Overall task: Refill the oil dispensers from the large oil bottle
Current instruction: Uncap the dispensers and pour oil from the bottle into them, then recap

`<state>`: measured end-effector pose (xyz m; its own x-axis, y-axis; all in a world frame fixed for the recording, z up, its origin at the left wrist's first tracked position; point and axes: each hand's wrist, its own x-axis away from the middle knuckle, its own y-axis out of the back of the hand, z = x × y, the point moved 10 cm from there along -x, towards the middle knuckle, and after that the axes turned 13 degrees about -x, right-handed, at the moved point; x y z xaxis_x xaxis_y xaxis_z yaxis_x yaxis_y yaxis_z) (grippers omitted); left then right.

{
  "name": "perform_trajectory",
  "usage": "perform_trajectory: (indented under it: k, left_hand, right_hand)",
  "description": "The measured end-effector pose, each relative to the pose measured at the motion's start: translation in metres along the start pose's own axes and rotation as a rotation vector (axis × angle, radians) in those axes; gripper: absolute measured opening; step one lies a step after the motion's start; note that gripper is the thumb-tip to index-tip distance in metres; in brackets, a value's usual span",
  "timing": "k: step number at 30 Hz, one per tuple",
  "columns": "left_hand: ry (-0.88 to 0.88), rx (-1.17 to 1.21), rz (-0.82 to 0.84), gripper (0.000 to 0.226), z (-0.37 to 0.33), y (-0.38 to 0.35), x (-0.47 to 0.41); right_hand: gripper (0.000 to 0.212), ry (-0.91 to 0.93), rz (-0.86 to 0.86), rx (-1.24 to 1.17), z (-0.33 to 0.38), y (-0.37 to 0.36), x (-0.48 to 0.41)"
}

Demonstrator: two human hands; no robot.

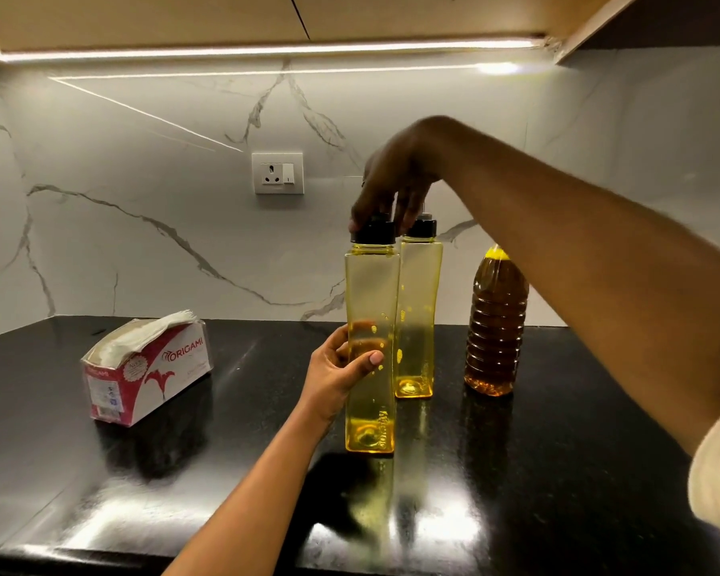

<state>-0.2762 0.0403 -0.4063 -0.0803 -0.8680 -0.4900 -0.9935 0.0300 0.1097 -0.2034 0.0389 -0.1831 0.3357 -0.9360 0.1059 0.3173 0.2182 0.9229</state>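
Two tall, square, yellow-tinted oil dispensers with black caps stand upright on the black counter (558,471). The near dispenser (371,293) holds only a little oil at its base. My left hand (341,376) grips its middle from the left side. My right hand (395,189) reaches down from above, its fingers curled round the near dispenser's black cap (374,231). The second dispenser (417,309) stands just behind and to the right, nearly empty. The large ribbed oil bottle (495,322), full of amber oil, stands upright further right; my right forearm hides its cap.
An opened red and white tissue box (142,367) lies on the counter at the left. A wall socket (277,173) sits on the marble backsplash behind. The counter's front edge runs along the bottom of the view.
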Motion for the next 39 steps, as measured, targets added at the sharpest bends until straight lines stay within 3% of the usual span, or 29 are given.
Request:
perform_trajectory:
  k: [1,3,5,10,13,17,21,26,32,33,36,39]
  left_hand:
    - [0.0,0.0,0.001,0.089,0.0,0.0,0.0]
    - [-0.005,-0.003,-0.005,0.089,0.001,0.001,-0.001]
    - [-0.009,-0.003,-0.013,0.089,0.001,0.001,-0.001]
    - [-0.009,-0.006,-0.017,0.089,0.003,0.001,-0.003]
    - [-0.01,-0.007,-0.027,0.09,0.003,0.003,-0.003]
    - [-0.013,-0.022,-0.013,0.088,0.003,0.0,-0.002]
    - [-0.001,-0.028,-0.013,0.088,0.006,0.0,-0.002]
    - [-0.008,-0.04,-0.017,0.088,0.005,-0.001,-0.001]
    - [-0.007,-0.032,-0.018,0.087,0.005,-0.001,-0.001]
    - [-0.005,-0.034,-0.016,0.087,0.005,-0.002,-0.001]
    - [-0.005,-0.033,-0.015,0.086,0.006,-0.002,-0.001]
    - [0.001,-0.028,-0.019,0.085,0.007,0.0,-0.001]
  right_hand:
    - [0.047,0.028,0.05,-0.06,0.0,-0.002,0.004]
    - [0.079,0.09,0.097,-0.147,0.004,-0.003,0.013]
    - [0.096,0.111,0.035,-0.199,0.007,0.005,0.015]
    - [0.083,-0.128,-0.104,-0.045,-0.002,0.006,0.004]
    - [0.062,-0.12,-0.089,0.051,0.0,-0.001,-0.01]
    - [0.039,-0.028,0.049,-0.043,0.001,-0.003,-0.003]
    - [0.095,0.046,0.051,-0.119,0.002,0.002,0.017]
    - [0.082,-0.123,-0.109,-0.098,-0.013,0.012,0.005]
    - [0.044,-0.079,-0.025,-0.031,-0.005,0.001,-0.006]
    - [0.045,-0.049,0.023,-0.059,-0.003,0.0,-0.003]
    - [0.087,0.008,0.099,-0.081,-0.001,-0.003,0.016]
    - [0.1,-0.005,-0.017,-0.22,-0.006,0.012,0.016]
